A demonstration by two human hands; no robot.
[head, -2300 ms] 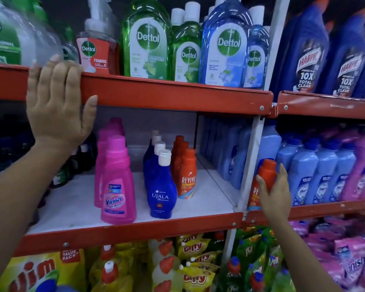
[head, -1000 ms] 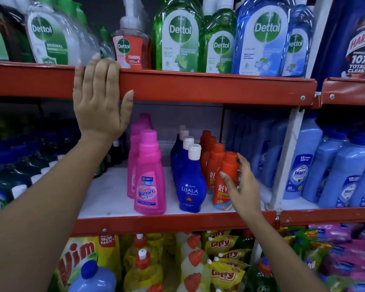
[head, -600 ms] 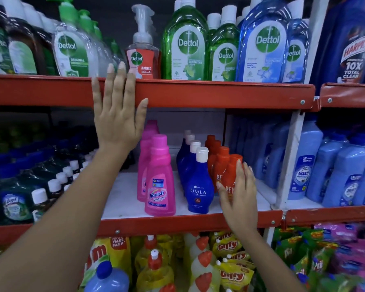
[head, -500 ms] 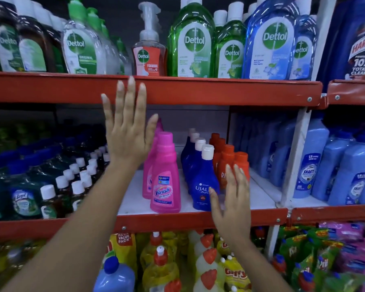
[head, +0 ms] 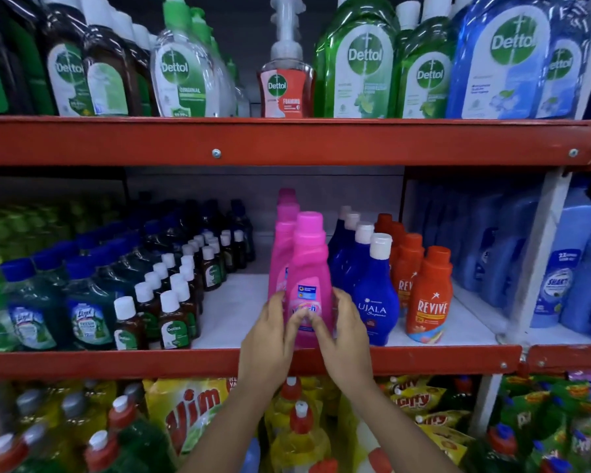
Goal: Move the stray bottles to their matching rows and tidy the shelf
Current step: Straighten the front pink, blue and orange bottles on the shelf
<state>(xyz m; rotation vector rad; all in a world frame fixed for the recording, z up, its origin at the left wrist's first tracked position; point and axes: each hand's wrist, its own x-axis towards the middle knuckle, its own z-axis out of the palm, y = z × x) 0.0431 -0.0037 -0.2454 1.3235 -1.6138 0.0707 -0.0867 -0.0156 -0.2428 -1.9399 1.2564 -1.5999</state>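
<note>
While both arms reach up from below, the left hand (head: pixel 268 336) and the right hand (head: pixel 343 336) close in on the front pink Vanish bottle (head: pixel 309 278) from either side, fingers curled round its lower body and thumbs meeting across the label. The bottle stands upright at the front edge of the middle shelf (head: pixel 219 361), a red-lipped metal shelf with a white deck, and a second pink bottle (head: pixel 285 230) stands right behind it, a little to the left. Just to the right runs a row of blue Ujala bottles (head: pixel 372 291) with white caps, and beside those a row of orange Revive bottles (head: pixel 429 295), the front one near the shelf lip. To the left of the pink pair there is a bare patch of white deck, then small brown Dettol bottles (head: pixel 173 319) with white caps, and further left dark green Lizol bottles (head: pixel 86 308) with blue caps. On the upper shelf (head: pixel 287 141) stand big Dettol bottles in green and blue and a red foaming pump bottle (head: pixel 285 87). Below, yellow Vim packs (head: pixel 191 411) crowd the lower shelf.
</note>
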